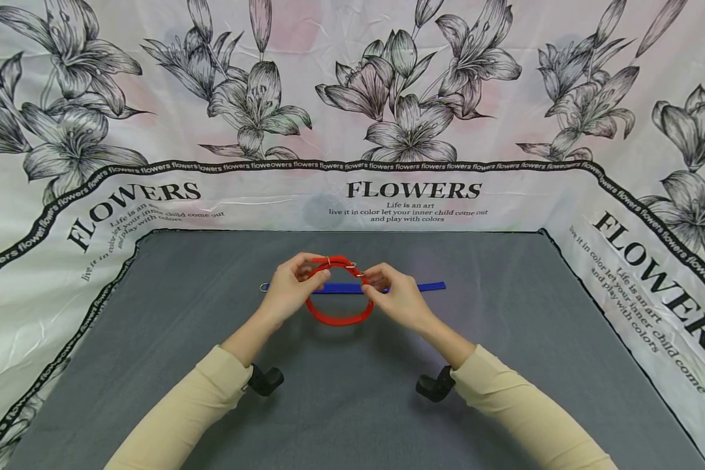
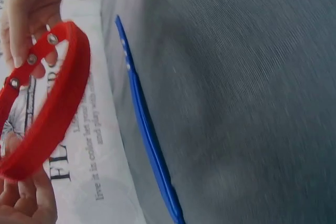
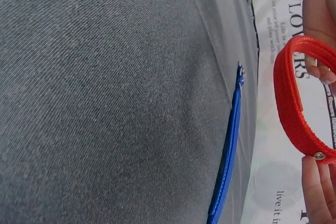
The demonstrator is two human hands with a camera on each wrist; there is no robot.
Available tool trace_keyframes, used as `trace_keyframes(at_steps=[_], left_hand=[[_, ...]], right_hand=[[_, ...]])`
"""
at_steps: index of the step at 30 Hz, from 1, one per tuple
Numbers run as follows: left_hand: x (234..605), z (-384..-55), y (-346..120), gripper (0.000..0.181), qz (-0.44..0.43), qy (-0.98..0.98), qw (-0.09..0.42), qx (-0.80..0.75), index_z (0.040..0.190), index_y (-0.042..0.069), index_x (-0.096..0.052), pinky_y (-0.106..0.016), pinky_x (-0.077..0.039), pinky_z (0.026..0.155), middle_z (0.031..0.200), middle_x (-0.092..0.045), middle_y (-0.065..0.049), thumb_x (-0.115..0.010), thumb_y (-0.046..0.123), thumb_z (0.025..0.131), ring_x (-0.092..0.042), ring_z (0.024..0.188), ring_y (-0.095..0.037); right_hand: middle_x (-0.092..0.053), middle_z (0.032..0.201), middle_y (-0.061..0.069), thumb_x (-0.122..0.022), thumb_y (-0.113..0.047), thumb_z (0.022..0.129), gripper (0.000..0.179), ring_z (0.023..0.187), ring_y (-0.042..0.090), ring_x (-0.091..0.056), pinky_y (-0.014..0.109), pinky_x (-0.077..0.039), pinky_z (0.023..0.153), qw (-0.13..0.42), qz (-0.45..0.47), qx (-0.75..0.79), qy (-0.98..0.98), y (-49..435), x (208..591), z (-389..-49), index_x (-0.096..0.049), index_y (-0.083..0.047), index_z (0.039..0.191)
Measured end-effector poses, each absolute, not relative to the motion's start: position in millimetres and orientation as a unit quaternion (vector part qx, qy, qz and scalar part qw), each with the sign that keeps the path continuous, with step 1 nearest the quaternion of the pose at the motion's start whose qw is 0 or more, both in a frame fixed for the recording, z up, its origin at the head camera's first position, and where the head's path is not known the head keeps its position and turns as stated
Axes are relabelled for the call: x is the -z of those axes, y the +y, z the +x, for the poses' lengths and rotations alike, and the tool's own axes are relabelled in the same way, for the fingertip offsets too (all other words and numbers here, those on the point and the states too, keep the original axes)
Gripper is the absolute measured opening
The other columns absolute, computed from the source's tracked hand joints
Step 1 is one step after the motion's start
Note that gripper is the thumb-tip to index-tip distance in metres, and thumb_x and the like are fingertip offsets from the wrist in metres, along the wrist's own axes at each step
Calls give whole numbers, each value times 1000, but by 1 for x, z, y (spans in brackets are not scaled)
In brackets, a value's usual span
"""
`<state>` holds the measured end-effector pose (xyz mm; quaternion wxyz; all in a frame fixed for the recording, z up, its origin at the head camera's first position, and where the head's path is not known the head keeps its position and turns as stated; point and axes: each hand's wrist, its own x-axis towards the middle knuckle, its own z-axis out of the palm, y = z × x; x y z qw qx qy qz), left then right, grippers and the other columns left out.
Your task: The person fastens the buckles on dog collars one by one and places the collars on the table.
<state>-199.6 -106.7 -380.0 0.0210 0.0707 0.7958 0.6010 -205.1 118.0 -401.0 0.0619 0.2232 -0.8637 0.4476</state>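
Red collar (image 2: 60,106) in both hands (image 2: 29,200) (image 2: 34,9), blue strap (image 2: 147,132) on cloth (image 2: 252,103)

I hold the collar (image 1: 337,320) above the surface (image 1: 341,398), my left hand (image 1: 294,287) at its left side, my right hand (image 1: 401,297) at its right. Below, the strap (image 1: 349,288) lies crosswise on the surface, its ends reaching past both hands. Cloth (image 1: 296,196) borders the surface behind and at both sides.

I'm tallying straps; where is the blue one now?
In the head view, the blue strap lies on the gray cloth near the centre, behind the red loop held by the left hand and right hand.
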Motion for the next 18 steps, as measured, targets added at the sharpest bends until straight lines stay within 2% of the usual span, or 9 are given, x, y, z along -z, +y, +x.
trace_keyframes(at_steps=[3,6,11,18], left_hand=[[381,-198,-113,37,101,819,10,-564,120,20,-52,-32,-51,69,96,-69,-8,-65,26,86,-66,84,-24],[380,-196,-120,37,121,842,-5,-527,121,20,-50,-32,-52,70,96,-69,-7,-65,23,86,-66,86,-23],[381,-193,-131,32,121,876,-16,-467,115,14,-56,-31,-53,70,98,-67,-6,-65,18,85,-64,85,-19],[395,-193,-145,28,110,908,-15,-405,108,9,-63,-27,-45,54,89,-66,-6,-69,16,82,-58,66,-14]], right_hand=[[-67,92,3,-65,-14,86,19,78,14,-65,23,-52,59,61,213,-443,-869,115,401,-206,-62,-10,104],[-68,91,4,-64,-13,86,17,74,14,-66,22,-51,57,60,211,-437,-872,112,402,-206,-62,-9,103],[-68,87,0,-65,-13,85,12,68,9,-62,22,-49,53,52,208,-423,-880,104,406,-207,-63,-12,97],[-69,82,0,-64,-12,84,6,67,9,-64,20,-48,52,27,202,-407,-890,90,417,-206,-65,-12,91]])
